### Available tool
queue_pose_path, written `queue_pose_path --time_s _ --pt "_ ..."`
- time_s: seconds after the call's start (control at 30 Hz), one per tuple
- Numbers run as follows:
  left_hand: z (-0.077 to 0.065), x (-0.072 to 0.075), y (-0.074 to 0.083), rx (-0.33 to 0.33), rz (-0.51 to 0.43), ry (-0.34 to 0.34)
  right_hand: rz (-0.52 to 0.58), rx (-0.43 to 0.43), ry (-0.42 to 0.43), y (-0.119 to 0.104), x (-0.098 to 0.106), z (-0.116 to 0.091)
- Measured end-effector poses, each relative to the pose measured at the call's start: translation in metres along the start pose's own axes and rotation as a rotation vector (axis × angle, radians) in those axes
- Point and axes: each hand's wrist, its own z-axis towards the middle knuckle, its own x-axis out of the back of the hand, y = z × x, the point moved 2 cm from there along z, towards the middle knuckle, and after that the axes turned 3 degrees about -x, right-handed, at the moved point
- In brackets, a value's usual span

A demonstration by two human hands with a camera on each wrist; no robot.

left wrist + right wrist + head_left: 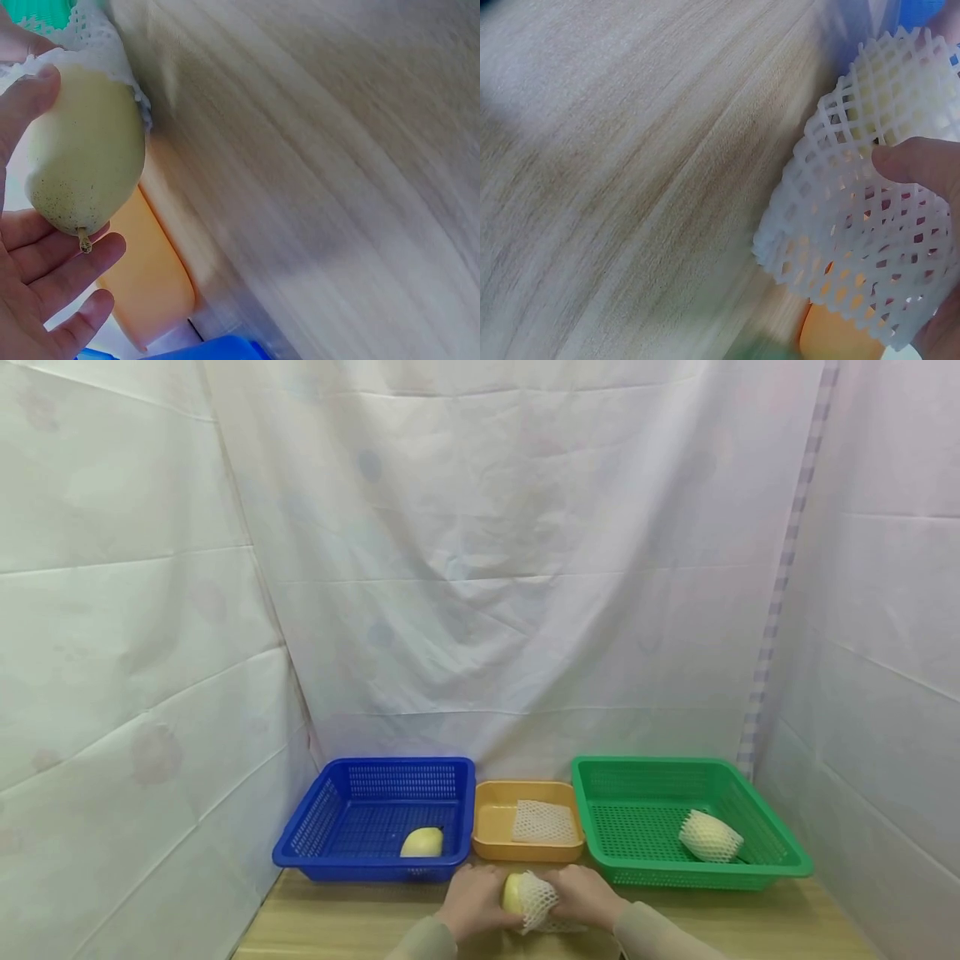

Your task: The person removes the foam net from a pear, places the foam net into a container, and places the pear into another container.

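A pale yellow pear (pixel 90 150) with a short stem sits partly inside a white foam net sleeve (pixel 847 210), low over the table in the head view. My left hand (pixel 472 900) holds the pear's bare stem end, the thumb at the sleeve's edge and the fingers around the other side. Gripping the sleeve from the right is my right hand (pixel 587 895), its thumb pressed on the mesh. The sleeve's loose end hangs past the pear on that side, as the right wrist view shows.
Beyond the hands stand a blue basket (pixel 375 862) holding one bare pear (pixel 422 842), an orange tray (pixel 491 818) with a flat foam net (pixel 543 822), and a green basket (pixel 690 875) with a netted pear (pixel 710 837). White cloth (pixel 480 568) hangs behind and at both sides.
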Motion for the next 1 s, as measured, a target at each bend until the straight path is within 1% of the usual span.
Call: queue_pose_path --time_s 0.27,0.43,0.57,0.73,1.0 --pt "-0.003 0.003 -0.004 0.007 -0.006 0.015 0.002 -0.024 -0.024 0.002 0.002 0.0" --pt "-0.004 0.003 -0.006 0.01 -0.021 0.016 -0.016 -0.027 -0.005 0.004 0.002 0.0" --pt "-0.005 0.003 -0.007 0.012 -0.027 0.02 -0.007 -0.034 0.009 0.007 0.003 -0.002" --pt "-0.007 0.004 -0.008 0.011 -0.01 0.025 -0.004 -0.038 0.03 0.011 0.006 -0.006" --pt "-0.009 0.002 -0.01 0.005 0.015 0.024 0.017 -0.049 0.029 0.01 0.015 -0.012"
